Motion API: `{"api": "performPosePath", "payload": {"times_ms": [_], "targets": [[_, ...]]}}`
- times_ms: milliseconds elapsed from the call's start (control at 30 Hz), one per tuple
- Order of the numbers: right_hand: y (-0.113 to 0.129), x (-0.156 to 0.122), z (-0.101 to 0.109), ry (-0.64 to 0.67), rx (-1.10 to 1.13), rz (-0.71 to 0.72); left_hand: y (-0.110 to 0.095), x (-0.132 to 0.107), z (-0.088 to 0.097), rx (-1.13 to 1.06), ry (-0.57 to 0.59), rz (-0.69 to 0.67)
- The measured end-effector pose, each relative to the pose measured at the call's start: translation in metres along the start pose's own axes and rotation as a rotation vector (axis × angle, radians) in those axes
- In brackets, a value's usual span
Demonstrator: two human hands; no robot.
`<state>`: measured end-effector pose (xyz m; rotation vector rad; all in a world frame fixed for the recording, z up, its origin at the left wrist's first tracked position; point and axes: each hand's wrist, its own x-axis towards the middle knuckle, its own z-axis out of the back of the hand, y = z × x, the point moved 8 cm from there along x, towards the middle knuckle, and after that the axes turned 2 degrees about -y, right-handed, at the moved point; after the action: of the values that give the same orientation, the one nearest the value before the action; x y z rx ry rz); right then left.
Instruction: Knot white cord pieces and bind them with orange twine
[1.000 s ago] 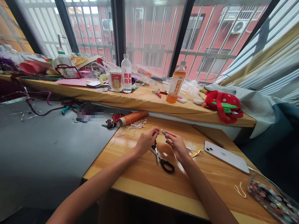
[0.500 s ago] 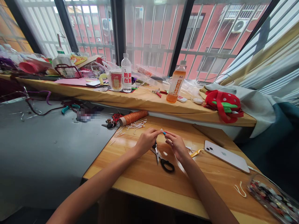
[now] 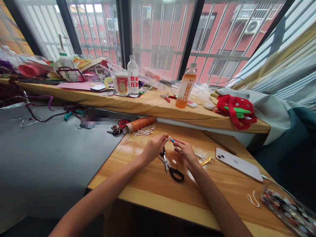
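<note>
Over the wooden table (image 3: 148, 177), my right hand (image 3: 187, 154) pinches a thin bundle of white cord (image 3: 177, 150), whose upper end shows at the fingertips. My left hand (image 3: 154, 148) is closed at the fingertips beside that end. A fine orange-brown thread seems to run there, but what the left fingers grip is too small to make out. Below the hands lies a pair of black-handled scissors (image 3: 176, 174), partly hidden by my left hand. Behind my right wrist is a yellow strip (image 3: 206, 161) with white cord pieces.
A spool of orange thread (image 3: 142, 124) and several white cord pieces (image 3: 143, 131) lie at the back left. To the right are a white phone (image 3: 238, 164), a cord loop (image 3: 254, 200) and a clear bead box (image 3: 286, 207). Bottles, including an orange drink (image 3: 186, 87), stand on the sill.
My left fingertips have drawn slightly left, away from the right ones, so a small gap shows between them. My right hand stays nearly still, holding the white cord.
</note>
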<state>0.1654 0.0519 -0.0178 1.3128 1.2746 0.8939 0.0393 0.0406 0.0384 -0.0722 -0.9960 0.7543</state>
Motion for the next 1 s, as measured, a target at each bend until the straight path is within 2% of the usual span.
{"api": "performPosePath", "payload": {"times_ms": [100, 400, 1000], "targets": [[-0.0010, 0.0002, -0.0002, 0.001, 0.001, -0.004, 0.0014, 0.0000, 0.0000, 0.019, -0.007, -0.005], [-0.0027, 0.0008, -0.0006, 0.012, 0.014, -0.014, -0.0064, -0.0007, -0.0025, 0.028, 0.076, -0.119], [-0.0009, 0.0006, 0.0020, -0.014, -0.006, 0.001, -0.0080, -0.0005, -0.0069, 0.067, 0.148, -0.141]]}}
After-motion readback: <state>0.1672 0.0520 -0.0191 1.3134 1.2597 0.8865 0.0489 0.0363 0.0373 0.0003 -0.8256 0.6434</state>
